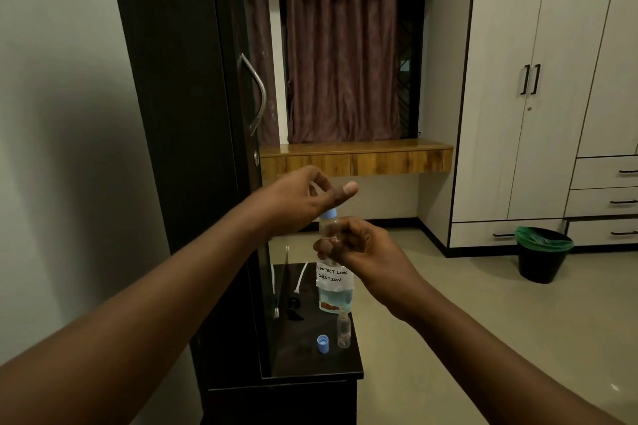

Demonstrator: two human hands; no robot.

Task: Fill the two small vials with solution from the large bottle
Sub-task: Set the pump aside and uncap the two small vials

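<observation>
While right hand grips a small vial above the large bottle, left hand pinches its blue cap; second vial stands uncapped on the table; a nudge could tip it.

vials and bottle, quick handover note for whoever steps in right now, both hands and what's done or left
Right hand: holds one small vial up in the air, blue cap on it.
Left hand: fingers at that cap; tightening or loosening, cannot tell.
Large bottle, labelled contact lens solution, stands on the dark table, part full.
Second vial stands uncapped in front of it, looks empty; its blue cap lies beside it.
Done: unclear for the held vial.
Left: fill and cap the second.
</observation>
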